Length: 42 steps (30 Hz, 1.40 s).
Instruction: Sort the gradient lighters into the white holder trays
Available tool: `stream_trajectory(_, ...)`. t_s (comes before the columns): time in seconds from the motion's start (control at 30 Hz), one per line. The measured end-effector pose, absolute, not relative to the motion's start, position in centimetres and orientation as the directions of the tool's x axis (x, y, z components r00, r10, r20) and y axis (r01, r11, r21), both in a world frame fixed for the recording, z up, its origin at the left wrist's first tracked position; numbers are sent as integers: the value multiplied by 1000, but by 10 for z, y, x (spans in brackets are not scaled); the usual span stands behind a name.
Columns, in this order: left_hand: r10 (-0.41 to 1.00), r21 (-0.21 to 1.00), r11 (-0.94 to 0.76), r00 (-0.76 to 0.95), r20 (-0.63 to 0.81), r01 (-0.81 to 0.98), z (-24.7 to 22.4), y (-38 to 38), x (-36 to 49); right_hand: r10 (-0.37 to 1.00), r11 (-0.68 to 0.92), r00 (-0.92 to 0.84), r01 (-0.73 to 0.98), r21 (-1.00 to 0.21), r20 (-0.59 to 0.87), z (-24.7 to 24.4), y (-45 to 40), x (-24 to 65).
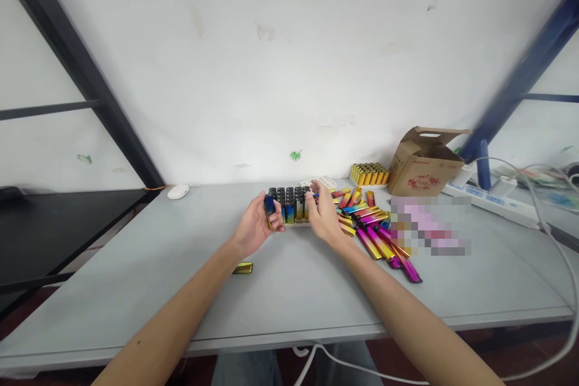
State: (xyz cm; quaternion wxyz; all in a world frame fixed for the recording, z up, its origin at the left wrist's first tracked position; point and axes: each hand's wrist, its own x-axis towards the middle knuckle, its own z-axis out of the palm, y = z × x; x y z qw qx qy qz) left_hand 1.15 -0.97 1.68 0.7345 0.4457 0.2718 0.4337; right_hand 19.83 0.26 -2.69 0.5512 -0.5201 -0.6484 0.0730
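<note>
Mid-frame, my left hand (252, 227) gripped a lighter (270, 208); beside the tray (297, 225), my right hand's (324, 215) hold I could not tell. Handling seemed the step, asking steadiness.

Open cardboard box (426, 174), white power strip (520, 211), rounded white device (178, 192), white cable (306, 366), scuffed white wall (226, 72)

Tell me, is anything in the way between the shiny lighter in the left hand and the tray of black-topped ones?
Only the fingers of the left hand, curled around the lighter near the left end of the tray. Nothing else visible stands between them; the right hand is toward the other end.
</note>
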Motion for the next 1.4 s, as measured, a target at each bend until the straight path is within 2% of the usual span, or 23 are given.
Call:
stream_trajectory(0.2, 826, 907, 254, 563, -23, -335, 15, -11, 12, 755, 465, 121, 594, -657, 644, -28, 2, 197)
stream_trajectory(0.53, 901, 932, 213, 429, -70, -295, 18, -10, 17, 731, 498, 101, 597, -628, 675, -29, 1, 196)
stream_trajectory(0.73, 894, 941, 224, 438, -95, -253, 16, -10, 16, 722, 503, 87, 614, -608, 686, -29, 1, 196)
stream_trajectory(1.13, 854, 879, 295, 516, -67, -374, 15, -13, 15, 740, 497, 33, 646, -579, 672, -24, -2, 196)
stream_trajectory(1.4, 841, 867, 333, 533, -95, -370, 14, -12, 14, 737, 491, 22, 670, -557, 675, -23, -4, 194)
